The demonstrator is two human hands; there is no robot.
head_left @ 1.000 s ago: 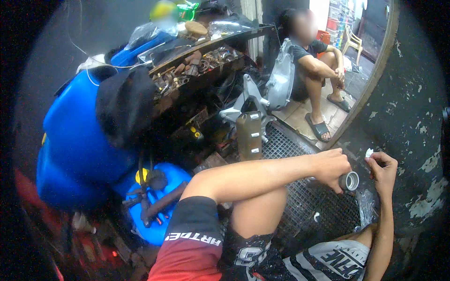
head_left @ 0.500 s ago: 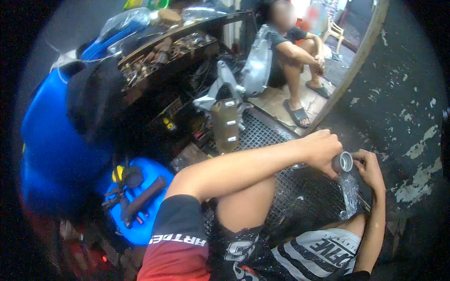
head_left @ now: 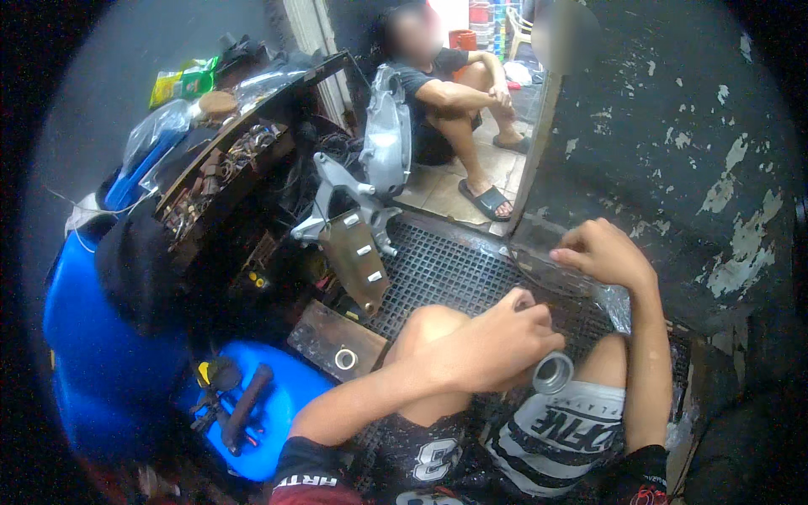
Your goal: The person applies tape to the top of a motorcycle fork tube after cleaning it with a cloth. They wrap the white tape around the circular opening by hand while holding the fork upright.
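Note:
My left hand [head_left: 509, 341] is closed around a short grey metal tube, whose round open end [head_left: 553, 373] faces up toward me above my lap. Most of the tube is hidden behind the fingers. Raised farther right, my right hand [head_left: 608, 252] is apart from the tube, near the dark wall. Its thumb sticks out to the left, its other fingers are loosely bent, and I see nothing held in it. Left of my knee, a pale metal ring [head_left: 345, 359] lies on a brown flat block [head_left: 324, 337].
A blue stool [head_left: 282, 412] bears a dark hammer-like tool [head_left: 246, 412]. Grey metal castings [head_left: 345, 198] and a brownish plate [head_left: 355, 261] stand on the black grid mat [head_left: 438, 269]. A cluttered shelf [head_left: 198, 189] runs along the left. Another person [head_left: 454, 93] sits in the doorway.
My left hand has drawn the tube down and left toward my lap. My right hand has come away from the tube and risen. The view has swung right.

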